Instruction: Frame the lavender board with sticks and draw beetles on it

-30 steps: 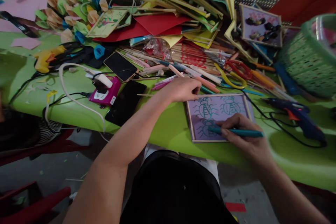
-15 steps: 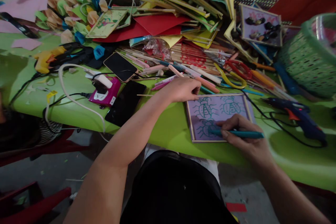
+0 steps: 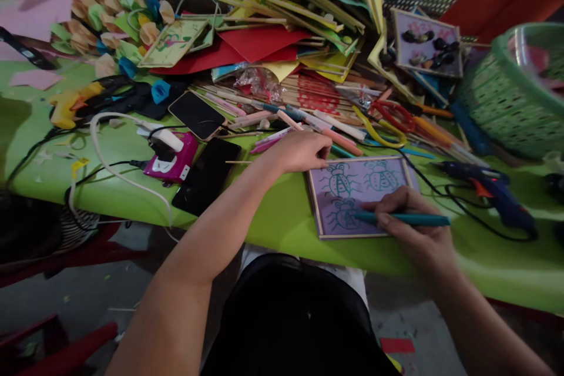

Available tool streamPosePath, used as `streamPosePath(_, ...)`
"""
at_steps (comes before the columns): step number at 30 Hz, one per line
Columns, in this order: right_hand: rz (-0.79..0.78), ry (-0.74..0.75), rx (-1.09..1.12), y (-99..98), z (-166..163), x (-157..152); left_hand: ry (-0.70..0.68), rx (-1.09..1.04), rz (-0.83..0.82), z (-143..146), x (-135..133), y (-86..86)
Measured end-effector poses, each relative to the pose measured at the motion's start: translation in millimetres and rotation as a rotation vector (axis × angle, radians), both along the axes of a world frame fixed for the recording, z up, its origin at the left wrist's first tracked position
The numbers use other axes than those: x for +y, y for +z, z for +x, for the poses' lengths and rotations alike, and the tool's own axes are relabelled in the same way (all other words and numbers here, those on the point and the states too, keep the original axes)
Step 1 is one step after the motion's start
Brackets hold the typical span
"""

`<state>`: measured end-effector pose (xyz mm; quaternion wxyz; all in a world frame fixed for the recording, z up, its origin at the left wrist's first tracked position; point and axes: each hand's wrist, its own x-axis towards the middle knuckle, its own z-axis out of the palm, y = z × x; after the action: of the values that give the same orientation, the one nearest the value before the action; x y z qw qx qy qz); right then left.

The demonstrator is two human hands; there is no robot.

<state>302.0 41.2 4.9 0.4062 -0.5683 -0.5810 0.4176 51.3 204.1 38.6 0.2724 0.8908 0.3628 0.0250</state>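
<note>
A purple card in a thin wooden frame (image 3: 318,211) lies flat near the table's front edge. Teal beetle-like drawings (image 3: 338,181) fill its top row, and a third (image 3: 343,215) sits below at the left. My right hand (image 3: 416,229) is closed around a teal marker (image 3: 414,219); its tip is at the lower beetle. That hand covers the card's lower right part. At the frame's top left corner, my left hand (image 3: 306,150) has its fingers curled down onto the edge, the fingertips partly hidden.
Behind the card lies a heap of markers (image 3: 339,127), with yellow-handled scissors (image 3: 383,136). A blue glue gun (image 3: 496,188) with its cord is on the right, near a green basket (image 3: 511,88). Leftward are a phone (image 3: 207,176), a pink power socket (image 3: 176,158) and a yellow glue gun (image 3: 73,103).
The marker has shifted slightly right along the lower beetle and now lies a little flatter. My left hand stays at the frame corner. The whole view has drifted slightly.
</note>
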Motion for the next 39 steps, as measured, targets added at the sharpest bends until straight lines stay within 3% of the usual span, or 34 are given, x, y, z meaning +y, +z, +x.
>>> streamPosePath(6,-0.008,-0.050,-0.049,1.4,0.2,0.5,0.007,0.023,-0.002,0.7,-2.0,4.1)
streamPosePath(23,-0.009,-0.008,-0.156,7.1,-4.7,1.7,0.022,0.020,-0.033,1.1,-1.6,4.4)
streamPosePath(39,-0.012,0.001,-0.070,4.7,-1.2,0.0,0.020,0.022,-0.022,1.5,-2.0,4.9)
